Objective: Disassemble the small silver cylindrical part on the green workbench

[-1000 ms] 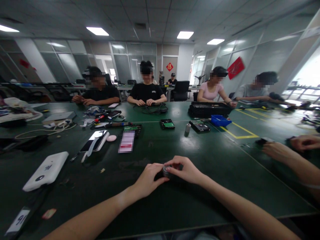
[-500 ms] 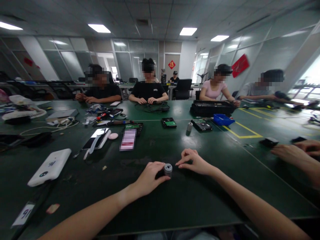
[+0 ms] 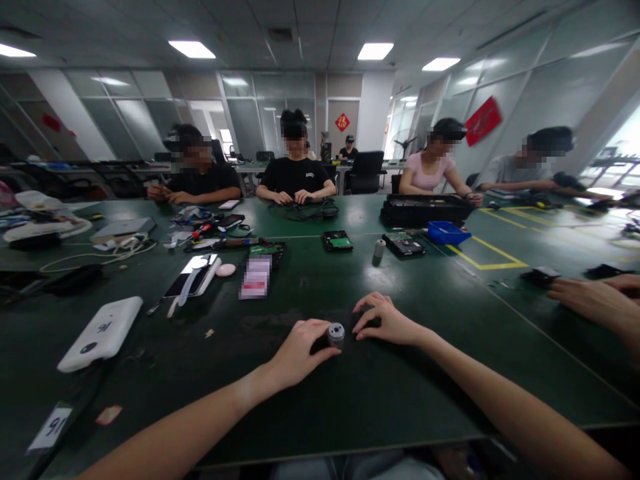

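"Head view, and right down front the left hand [image 3: 297, 353] had a metal cylinder [image 3: 337, 337] between thumb and forefinger, standing upright on the green table [image 3: 250, 427], end face up!"

"And the right hand [image 3: 387, 323]?"

"Just beside it, on the other side, not touching! Thumb and forefinger were parted, with nothing visible between them."

"So which step was in hand, by your reading?"

"A steadying one, I judged: one hand on the cylinder, the other free. Any move in by the right called for a light, narrow pinch at the top rim, with the left bracing the base."

"Further out, then!"

"A second cylinder [image 3: 379, 249], upright, well apart from the first and just beside a flat black unit [image 3: 406, 245]! Over to the left lay a unit with a green board [image 3: 337, 241]."

"Now the containers!"

"First the blue bin [image 3: 449, 233], near that flat black unit; I couldn't tell what it held. Behind it sat a long black case [image 3: 425, 212], perhaps open-topped, though the view was too poor to name anything inside. And at its far right end, a co-worker's hand [image 3: 474, 199]!"
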Demonstrator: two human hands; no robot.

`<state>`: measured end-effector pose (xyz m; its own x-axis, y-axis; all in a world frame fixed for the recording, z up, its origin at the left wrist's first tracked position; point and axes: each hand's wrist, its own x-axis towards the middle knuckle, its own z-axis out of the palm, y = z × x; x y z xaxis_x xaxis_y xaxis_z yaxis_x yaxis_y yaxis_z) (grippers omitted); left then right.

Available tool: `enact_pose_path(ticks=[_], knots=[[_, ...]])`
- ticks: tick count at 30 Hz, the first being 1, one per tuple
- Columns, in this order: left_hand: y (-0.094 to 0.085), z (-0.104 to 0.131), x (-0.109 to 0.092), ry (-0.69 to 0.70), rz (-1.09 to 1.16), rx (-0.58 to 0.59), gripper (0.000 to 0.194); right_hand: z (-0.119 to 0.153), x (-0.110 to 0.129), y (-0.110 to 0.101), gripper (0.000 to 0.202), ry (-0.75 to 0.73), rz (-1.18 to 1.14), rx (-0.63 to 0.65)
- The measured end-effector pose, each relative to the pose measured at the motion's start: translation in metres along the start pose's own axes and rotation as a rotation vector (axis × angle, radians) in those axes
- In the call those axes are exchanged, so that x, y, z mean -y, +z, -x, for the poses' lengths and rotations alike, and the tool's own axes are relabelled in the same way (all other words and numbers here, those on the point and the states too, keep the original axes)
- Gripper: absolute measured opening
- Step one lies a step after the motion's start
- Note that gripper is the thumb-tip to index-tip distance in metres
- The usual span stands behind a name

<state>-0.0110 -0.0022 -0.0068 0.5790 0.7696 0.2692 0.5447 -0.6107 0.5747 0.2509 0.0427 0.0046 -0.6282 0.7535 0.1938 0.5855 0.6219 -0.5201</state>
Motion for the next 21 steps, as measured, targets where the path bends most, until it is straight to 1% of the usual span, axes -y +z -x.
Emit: enact_pose_path(ticks=[4, 6, 9, 12, 17, 21], knots=[[0.001, 0.000, 0.002, 0.010, 0.005, -0.001, 0.033, -0.005, 0.013, 0.006, 0.014, -0.029, -0.148, -0.238], [0.002, 0.000, 0.002, 0.014, 0.008, -0.004, 0.033, -0.007, 0.024, 0.010, 0.013, -0.048, -0.215, -0.310], [0.003, 0.001, 0.002, 0.007, 0.013, -0.017, 0.034, -0.009, 0.040, 0.017, 0.009, -0.075, -0.247, -0.326], [0.003, 0.001, 0.002, 0.008, 0.017, -0.021, 0.034, -0.011, 0.050, 0.021, 0.007, -0.067, -0.248, -0.323], [0.003, 0.002, 0.002, 0.016, 0.021, -0.032, 0.033, -0.013, 0.057, 0.020, 0.007, -0.023, -0.215, -0.327], [0.004, 0.002, 0.003, 0.029, 0.021, -0.037, 0.033, -0.013, 0.061, 0.020, 0.008, -0.016, -0.179, -0.320]])
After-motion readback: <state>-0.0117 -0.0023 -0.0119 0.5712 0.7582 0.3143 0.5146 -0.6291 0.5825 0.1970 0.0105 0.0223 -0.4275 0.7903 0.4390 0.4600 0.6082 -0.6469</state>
